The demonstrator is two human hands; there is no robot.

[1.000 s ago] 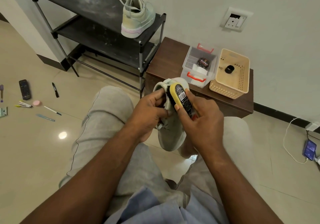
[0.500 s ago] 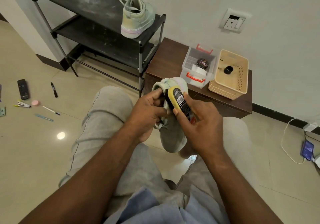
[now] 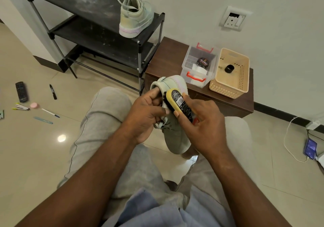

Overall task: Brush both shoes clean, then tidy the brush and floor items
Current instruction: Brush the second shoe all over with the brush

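Note:
A pale green shoe (image 3: 175, 137) is held in front of my knees, toe pointing down. My left hand (image 3: 145, 116) grips it at the collar and laces. My right hand (image 3: 205, 126) holds a yellow shoe brush (image 3: 177, 98) with a black label, its dark bristles pressed against the shoe's upper side near the heel. The matching second shoe (image 3: 135, 18) stands on the top shelf of a black shoe rack (image 3: 84, 0). On the floor at the left lie a remote (image 3: 21, 91), a black marker (image 3: 53, 91), a pen (image 3: 50, 113) and other small items.
A dark wooden side table (image 3: 168, 58) stands behind the shoe, carrying a clear box (image 3: 199, 65) with a polish tin and a beige basket (image 3: 231, 72). A phone (image 3: 310, 148) on a white charging cable lies on the floor at right.
The brush has shifted slightly up along the shoe towards the heel; both hands keep their hold.

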